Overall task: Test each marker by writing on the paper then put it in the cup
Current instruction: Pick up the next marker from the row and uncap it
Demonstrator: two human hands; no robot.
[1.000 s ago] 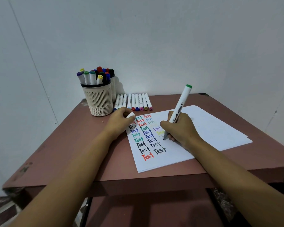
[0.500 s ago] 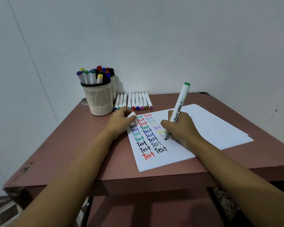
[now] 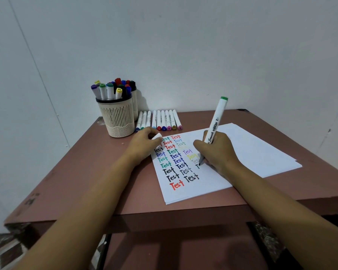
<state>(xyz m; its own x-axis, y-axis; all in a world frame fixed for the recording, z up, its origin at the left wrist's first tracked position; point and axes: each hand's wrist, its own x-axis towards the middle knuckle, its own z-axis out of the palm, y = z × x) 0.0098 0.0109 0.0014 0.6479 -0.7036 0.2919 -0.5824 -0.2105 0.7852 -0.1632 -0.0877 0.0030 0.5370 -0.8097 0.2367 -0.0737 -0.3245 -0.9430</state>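
The right hand point(image 3: 217, 152) is clamping its fingers point(image 3: 199, 146) on the marker point(image 3: 216, 119), tip touching the paper point(image 3: 261, 151). The left hand point(image 3: 142, 145) is pinching a white cap point(image 3: 157, 136).

Body of the person, seen from the head camera. Two limbs show: the left forearm point(image 3: 98, 191) with the left hand point(image 3: 142, 142), and the right forearm point(image 3: 271, 193) with the right hand point(image 3: 217, 151). Both forearms are bare along all of their visible length, from the lower edge of the view up to the wrist. Both hands are bare as well. Each forearm looks broad at the lower edge and narrows toward the wrist under the wide-angle lens. Fingernails are too small to make out.
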